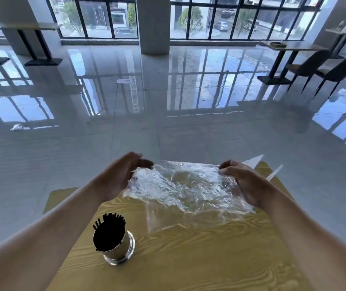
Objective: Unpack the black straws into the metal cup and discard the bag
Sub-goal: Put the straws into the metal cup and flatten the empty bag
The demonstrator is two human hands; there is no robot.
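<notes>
Straws (109, 227) stand in cup (115, 246) at 7 o'clock, bag (185, 190) looks empty, pinched taut over table (199, 259) by left hand (118, 177) and right hand (241, 181); discard step, next likely crumpling and binning.

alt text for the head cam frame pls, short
Two bare hands, left hand and right hand, hold a crumpled clear plastic bag stretched between them above a yellow wood-grain table. A metal cup packed with black straws stands upright at the near left. Glossy floor and big windows lie beyond.
</notes>
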